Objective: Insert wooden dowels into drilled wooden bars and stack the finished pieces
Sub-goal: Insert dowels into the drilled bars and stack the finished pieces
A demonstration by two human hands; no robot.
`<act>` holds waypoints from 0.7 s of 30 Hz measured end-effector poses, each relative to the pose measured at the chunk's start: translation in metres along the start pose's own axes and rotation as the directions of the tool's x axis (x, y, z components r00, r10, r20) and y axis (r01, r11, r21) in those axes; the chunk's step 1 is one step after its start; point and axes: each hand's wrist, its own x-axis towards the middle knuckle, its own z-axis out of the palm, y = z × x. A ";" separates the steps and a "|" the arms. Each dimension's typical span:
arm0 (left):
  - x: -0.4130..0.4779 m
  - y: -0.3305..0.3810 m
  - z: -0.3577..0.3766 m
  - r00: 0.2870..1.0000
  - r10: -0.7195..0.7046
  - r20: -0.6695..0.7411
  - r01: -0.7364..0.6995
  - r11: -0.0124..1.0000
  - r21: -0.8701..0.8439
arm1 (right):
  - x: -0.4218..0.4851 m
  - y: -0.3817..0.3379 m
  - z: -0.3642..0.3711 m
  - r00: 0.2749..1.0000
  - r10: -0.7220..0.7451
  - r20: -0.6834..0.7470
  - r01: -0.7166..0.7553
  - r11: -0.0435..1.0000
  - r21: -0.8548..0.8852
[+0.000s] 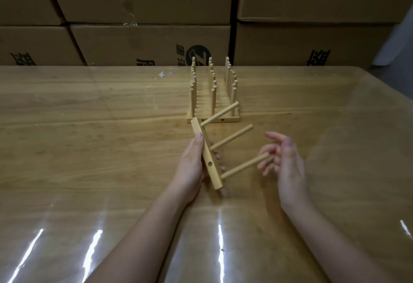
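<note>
Three dowels (231, 138) on bar (213, 176), left hand (190, 167) grip at mid-bar

The long pale wooden bar (206, 156) with three wooden dowels (231, 137) is sitting in the left hand (190, 171), over the wooden table (89, 126). The right hand (283, 162) is hanging just right of it. A row of finished wooden pieces (213, 95) is standing behind it, with brown cardboard boxes (145, 43) sitting behind the table.
</note>
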 end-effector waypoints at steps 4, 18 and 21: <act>0.004 0.002 -0.006 0.987 -0.003 0.162 0.022 0.993 -0.112 | 0.001 0.007 0.008 0.986 0.147 0.075 -0.149 0.989 0.009; 0.012 0.004 -0.027 0.981 0.168 0.093 -0.168 0.986 -0.007 | 0.019 0.013 -0.019 0.988 0.139 0.064 -0.105 0.921 -0.375; 0.013 0.006 -0.030 0.970 0.243 0.017 -0.242 0.954 0.178 | 0.019 0.016 -0.020 0.979 0.173 0.111 -0.106 0.888 -0.447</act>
